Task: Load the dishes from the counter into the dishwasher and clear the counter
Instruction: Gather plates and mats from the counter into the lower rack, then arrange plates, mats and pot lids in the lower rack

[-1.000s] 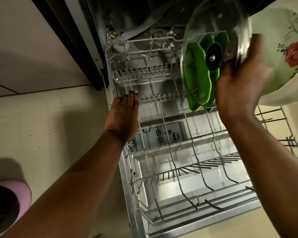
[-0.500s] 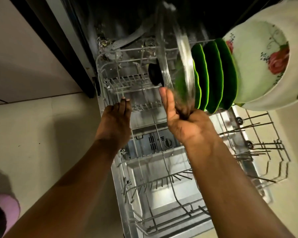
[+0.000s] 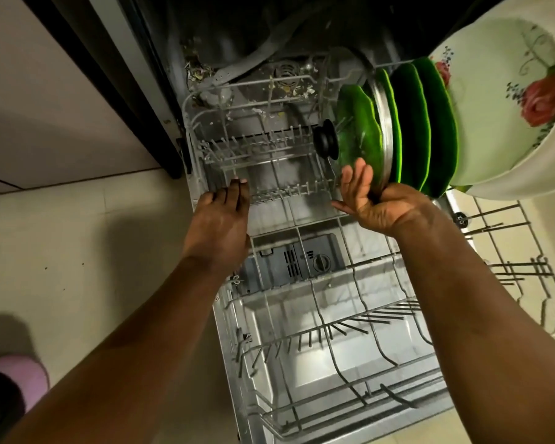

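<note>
1. Glass lid (image 3: 361,136) stands on edge in the rack (image 3: 269,193), centre-right of the frame, against the green plates (image 3: 410,129).
2. Right hand (image 3: 375,203) cups the lid's lower rim, fingers extended.
3. Left hand (image 3: 220,219), fingers straight, rests on the rack, left of the lid.

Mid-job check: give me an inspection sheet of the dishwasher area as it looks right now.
Surface: lower rack pulled out over the open door; front rows bare.
Job's things: glass lid with black knob stands on edge at the rack's back right, beside upright green plates and a floral dish.
Clutter: food scraps on the tub floor at the back.
Hands: left hand rests on the rack's left side, fingers straight; right hand open, palm against the lid's lower rim.
Cables: nothing seen.
Surroundings: tiled floor; detergent dispenser on the door.
</note>
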A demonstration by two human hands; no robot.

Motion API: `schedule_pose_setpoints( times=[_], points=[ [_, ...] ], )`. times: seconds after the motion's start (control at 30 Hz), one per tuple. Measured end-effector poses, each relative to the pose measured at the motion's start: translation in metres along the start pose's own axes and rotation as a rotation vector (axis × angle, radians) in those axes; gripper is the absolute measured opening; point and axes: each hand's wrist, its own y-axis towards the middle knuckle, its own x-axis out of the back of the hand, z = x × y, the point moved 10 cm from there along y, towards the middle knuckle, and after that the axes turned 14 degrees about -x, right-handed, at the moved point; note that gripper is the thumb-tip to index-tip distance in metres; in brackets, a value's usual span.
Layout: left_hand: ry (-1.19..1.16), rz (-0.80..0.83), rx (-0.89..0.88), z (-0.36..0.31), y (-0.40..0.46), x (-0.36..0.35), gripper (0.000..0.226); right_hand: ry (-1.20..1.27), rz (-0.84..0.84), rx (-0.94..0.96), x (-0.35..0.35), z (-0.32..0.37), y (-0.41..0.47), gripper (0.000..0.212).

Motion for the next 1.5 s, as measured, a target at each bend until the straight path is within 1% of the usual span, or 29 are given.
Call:
schedule_pose_setpoints(
  times=[0.03, 0.13, 0.23, 0.3, 0.33, 0.37, 0.4, 0.47, 0.5, 0.6, 0.67, 0.73, 0.77, 0.83, 0.9, 0.97, 1.03, 1.07, 1.13, 1.2, 1.23, 1.3, 1.33, 1.37, 1.4, 1.43, 1.47, 1.5],
  points=[
    [0.007, -0.001, 0.001, 0.0, 0.0, 0.0, 0.087, 0.021, 0.052, -0.037, -0.002, 0.001, 0.001, 0.062],
    [0.021, -0.008, 0.002, 0.0, 0.0, 0.001, 0.086, 0.002, 0.052, 0.015, 0.0, 0.004, 0.008, 0.05],
    [0.022, -0.023, 0.002, 0.0, 0.0, 0.002, 0.084, -0.038, 0.074, 0.23, 0.0, 0.004, -0.003, 0.039],
    [0.013, -0.021, -0.003, -0.001, 0.0, 0.001, 0.083, -0.083, 0.082, 0.351, 0.004, -0.002, -0.02, 0.039],
    [0.004, -0.025, -0.004, -0.001, 0.0, 0.001, 0.082, -0.137, 0.057, 0.419, 0.007, -0.004, -0.029, 0.042],
    [0.001, -0.034, -0.004, 0.0, 0.0, 0.001, 0.081, -0.232, -0.024, 0.49, 0.014, -0.005, -0.038, 0.047],
    [0.003, -0.039, -0.004, 0.0, 0.0, 0.0, 0.081, -0.338, -0.141, 0.568, 0.022, -0.005, -0.046, 0.051],
    [-0.005, -0.04, -0.003, 0.0, 0.001, -0.002, 0.08, -0.562, -0.368, 0.747, 0.035, -0.007, -0.059, 0.053],
    [-0.013, -0.041, -0.002, 0.0, 0.001, -0.002, 0.08, -0.662, -0.455, 0.835, 0.038, -0.01, -0.063, 0.049],
    [-0.039, -0.059, -0.019, -0.001, 0.001, 0.0, 0.083, -0.976, -0.645, 1.1, 0.039, -0.021, -0.068, 0.027],
    [-0.057, -0.03, -0.033, 0.0, 0.001, 0.0, 0.089, -1.199, -0.729, 1.197, 0.038, -0.032, -0.064, 0.017],
    [-0.096, -0.002, -0.06, -0.003, -0.001, 0.001, 0.092, -1.357, -0.757, 1.238, 0.047, -0.048, -0.062, 0.016],
    [-0.139, 0.007, -0.067, -0.005, -0.005, 0.006, 0.089, -1.433, -0.746, 1.271, 0.051, -0.06, -0.065, 0.018],
    [-0.238, -0.014, -0.054, -0.014, -0.021, 0.024, 0.074, -1.562, -0.756, 1.308, 0.063, -0.08, -0.075, 0.024],
    [-0.324, -0.09, -0.007, -0.025, -0.049, 0.046, 0.06, -1.644, -0.792, 1.297, 0.077, -0.097, -0.088, 0.027],
    [-0.391, -0.182, 0.013, -0.035, -0.088, 0.069, 0.047, -1.72, -0.809, 1.272, 0.085, -0.117, -0.11, 0.027],
    [-0.393, -0.185, 0.009, -0.044, -0.129, 0.092, 0.037, -1.807, -0.811, 1.237, 0.088, -0.143, -0.133, 0.027],
    [-0.415, -0.162, 0.01, -0.049, -0.146, 0.1, 0.037, -1.857, -0.807, 1.215, 0.092, -0.154, -0.14, 0.029],
    [-0.441, -0.128, 0.022, -0.056, -0.182, 0.123, 0.043, -1.948, -0.785, 1.178, 0.094, -0.177, -0.16, 0.035],
    [-0.432, -0.076, 0.035, -0.061, -0.224, 0.154, 0.045, -2.047, -0.814, 1.206, 0.089, -0.202, -0.184, 0.045],
    [-0.429, -0.06, 0.035, -0.067, -0.237, 0.157, 0.044, -2.081, -0.826, 1.211, 0.092, -0.209, -0.186, 0.049],
    [-0.384, -0.027, -0.001, -0.073, -0.266, 0.17, 0.045, -2.151, -0.834, 1.25, 0.088, -0.229, -0.198, 0.045],
    [-0.365, -0.033, 0.007, -0.07, -0.283, 0.184, 0.042, -2.177, -0.817, 1.283, 0.08, -0.244, -0.211, 0.042],
    [-0.364, -0.031, 0.018, -0.066, -0.297, 0.198, 0.036, -2.224, -0.791, 1.273, 0.075, -0.259, -0.22, 0.043],
    [-0.347, -0.022, 0.001, -0.063, -0.31, 0.216, 0.029, -2.283, -0.777, 1.273, 0.069, -0.27, -0.226, 0.048],
    [-0.35, -0.025, -0.012, -0.056, -0.327, 0.24, 0.025, -2.338, -0.757, 1.312, 0.052, -0.287, -0.239, 0.053],
    [-0.388, -0.039, -0.007, -0.048, -0.342, 0.259, 0.026, -2.387, -0.739, 1.333, 0.038, -0.303, -0.253, 0.056],
    [-0.413, -0.06, 0.048, -0.034, -0.359, 0.28, 0.033, -2.421, -0.721, 1.361, 0.02, -0.32, -0.27, 0.056]
  ],
)
